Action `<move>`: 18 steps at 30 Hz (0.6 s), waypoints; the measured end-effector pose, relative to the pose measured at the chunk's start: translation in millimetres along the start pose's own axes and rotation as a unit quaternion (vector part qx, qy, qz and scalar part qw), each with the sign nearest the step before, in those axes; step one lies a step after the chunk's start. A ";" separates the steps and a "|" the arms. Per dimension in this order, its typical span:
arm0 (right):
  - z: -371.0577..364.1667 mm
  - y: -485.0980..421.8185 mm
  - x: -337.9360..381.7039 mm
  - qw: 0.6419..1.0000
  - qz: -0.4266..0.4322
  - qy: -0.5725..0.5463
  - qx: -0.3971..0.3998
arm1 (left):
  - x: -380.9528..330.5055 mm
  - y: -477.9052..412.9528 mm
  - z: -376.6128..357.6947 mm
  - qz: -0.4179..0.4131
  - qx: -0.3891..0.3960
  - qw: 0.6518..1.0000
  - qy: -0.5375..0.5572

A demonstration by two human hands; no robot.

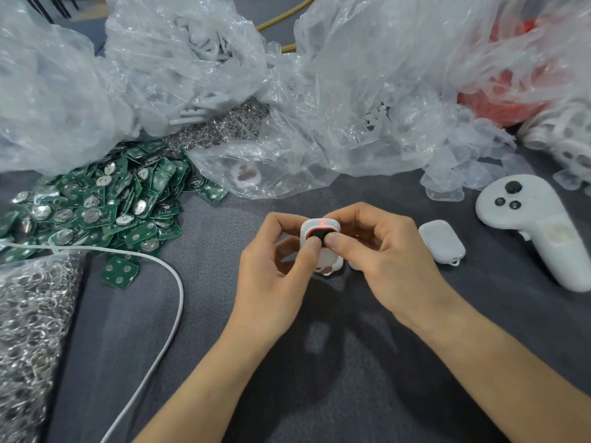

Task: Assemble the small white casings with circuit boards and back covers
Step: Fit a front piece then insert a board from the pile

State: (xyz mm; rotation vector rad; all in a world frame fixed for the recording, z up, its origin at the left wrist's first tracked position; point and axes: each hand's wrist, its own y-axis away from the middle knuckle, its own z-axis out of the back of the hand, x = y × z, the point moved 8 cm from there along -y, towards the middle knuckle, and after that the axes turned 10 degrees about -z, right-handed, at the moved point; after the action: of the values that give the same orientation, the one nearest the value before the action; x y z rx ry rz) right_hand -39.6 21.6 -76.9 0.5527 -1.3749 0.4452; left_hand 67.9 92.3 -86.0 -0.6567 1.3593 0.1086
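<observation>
Centre of the dark grey cloth worktop [224, 330]: small white rounded plastic casing [319, 227] held just above the cloth between both hands. A red light glows near its top edge; below it sits a black button ringed in red.

Left hand [275, 266] grips the casing from 9 o'clock, fingers curled behind it, thumb tip on the black button. Right hand [377, 251] grips from 3 o'clock, fingers curled over the top edge, thumb tip on the same button, touching the left thumb.

At 3 o'clock from the casing, near the right hand: a white rounded plastic shell with a small loop [442, 241], lying flat on the cloth. Further out at 3 o'clock: a white handheld controller with black buttons [527, 225].

At 9 to 10 o'clock: a loose heap of green circuit boards with silver discs [105, 206]; one single green board [120, 270] lies apart at its near edge. A white cable [166, 276] curves past it.

At 8 o'clock: a clear bag of small metal rings [28, 314].

From 10 to 2 o'clock: crumpled clear plastic bags [367, 91] holding white parts; a red-orange bundle [505, 100] shows through at 2 o'clock.
</observation>
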 end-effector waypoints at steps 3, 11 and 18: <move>1.3 -1.0 0.6 1.000 -0.001 0.001 0.001 | 1.0 -1.9 0.0 -0.003 0.009 1.000 -0.001; 3.1 -3.3 4.8 1.000 0.003 -0.008 0.018 | 5.4 0.2 -1.3 0.011 -0.001 0.998 0.057; 0.3 -0.5 3.2 0.998 -0.011 -0.056 0.030 | 11.3 -4.0 0.2 0.072 0.018 0.984 0.164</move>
State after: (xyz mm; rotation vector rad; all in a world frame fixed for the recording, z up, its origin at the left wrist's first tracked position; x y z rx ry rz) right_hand -39.0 21.0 -73.7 0.6488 -1.4646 0.4435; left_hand 72.5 85.8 -95.0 -0.5607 1.7230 0.0947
